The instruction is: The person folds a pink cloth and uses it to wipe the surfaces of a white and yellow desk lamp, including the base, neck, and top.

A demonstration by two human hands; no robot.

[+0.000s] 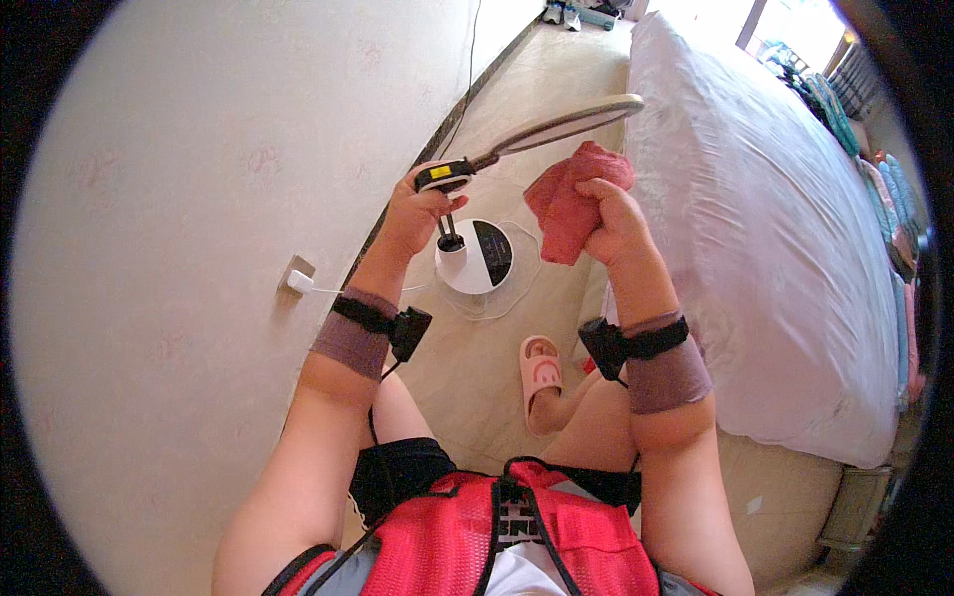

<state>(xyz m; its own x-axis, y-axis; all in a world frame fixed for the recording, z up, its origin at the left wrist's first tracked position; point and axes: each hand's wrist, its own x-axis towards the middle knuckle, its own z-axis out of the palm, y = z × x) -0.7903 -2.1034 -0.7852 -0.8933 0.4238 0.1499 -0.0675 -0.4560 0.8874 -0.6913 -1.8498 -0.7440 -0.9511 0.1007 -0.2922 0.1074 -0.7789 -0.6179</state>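
Note:
My left hand (426, 205) is closed around the upper neck of a lamp-like device, just below its long flat oval head (570, 125), which reaches to the right towards the bed. Below that hand, thin dark rods run down into a round white and black base (475, 257) on the floor. In my right hand (613, 220) is a bunched red cloth (575, 197), held beneath the outer part of the head. Whether cloth and head touch cannot be told.
A white charger (300, 281) sits in a wall socket at the left, its cable running to the base. The bed with a pale sheet (745, 246) fills the right side. A pink slipper (540, 376) is on my foot. Shoes (563, 15) stand at the far end.

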